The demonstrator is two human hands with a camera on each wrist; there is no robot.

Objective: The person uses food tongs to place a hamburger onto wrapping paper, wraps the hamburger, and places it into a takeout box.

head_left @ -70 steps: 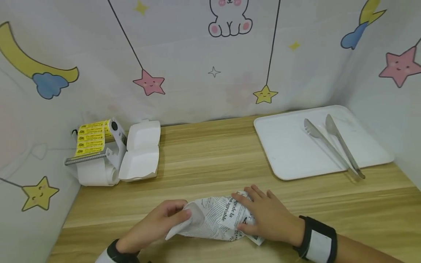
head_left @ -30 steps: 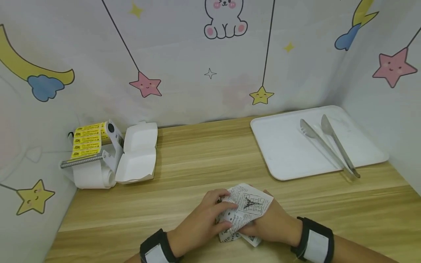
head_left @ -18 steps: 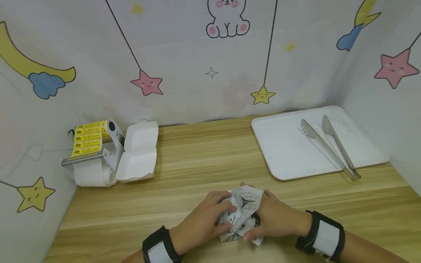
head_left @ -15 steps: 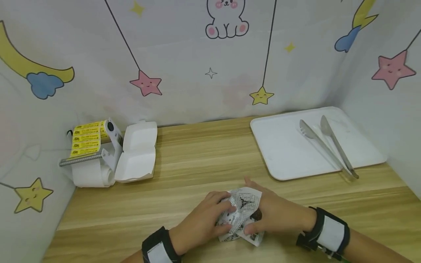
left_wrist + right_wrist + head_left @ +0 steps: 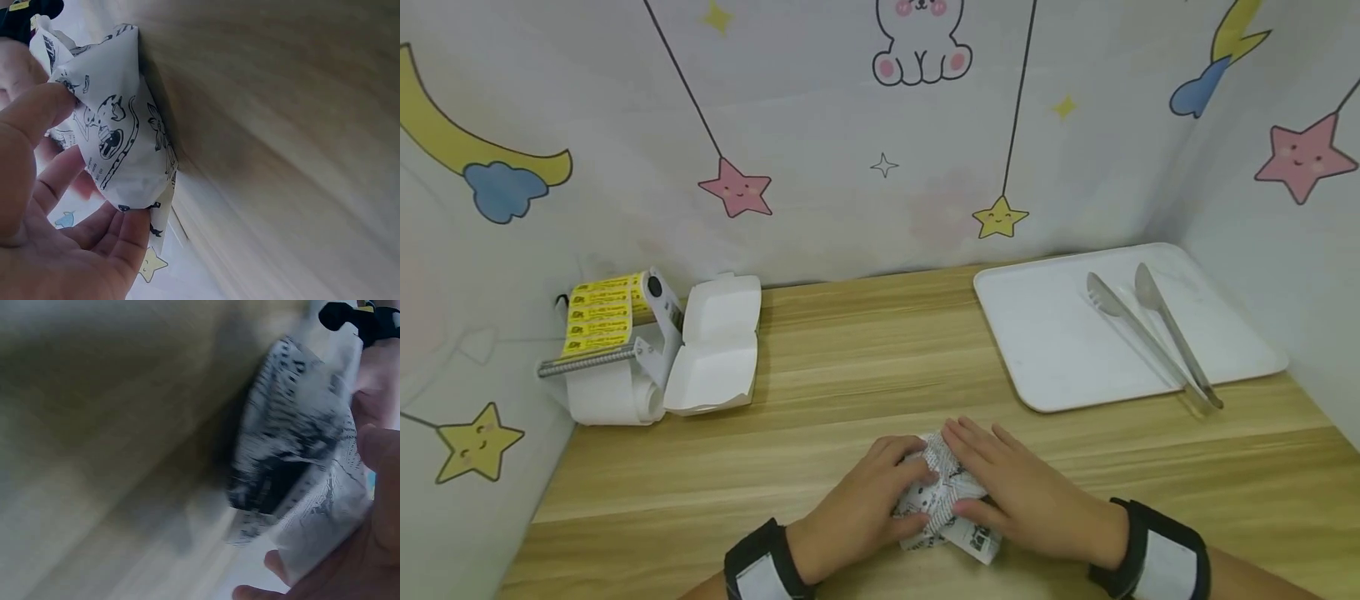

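A bundle in newsprint-patterned wrapping paper (image 5: 942, 492) lies on the table in front of me, between my two hands. My left hand (image 5: 859, 504) holds its left side, thumb near and curved fingers on the far side; the left wrist view shows them spread about the printed paper (image 5: 119, 131). On the right, my right hand (image 5: 1037, 500) lays fairly straight fingers over the paper's edge and presses it inward. A paper flap sticks out below the right thumb. In the right wrist view the folded end of the wrapping (image 5: 287, 425) is blurred. The wrapping hides its contents.
At the back left, a label dispenser (image 5: 602, 350) with yellow printed labels stands beside an open white clamshell box (image 5: 718, 346). A white tray (image 5: 1052, 350) lies at the back right, with metal tongs (image 5: 1157, 333) on it, their handle end over its front edge. Decorated cloth surrounds the table.
My left hand has come from the paper's left end to grip the bundle. The right hand has folded its printed flap down, covering a dark brown patch seen half a second ago.
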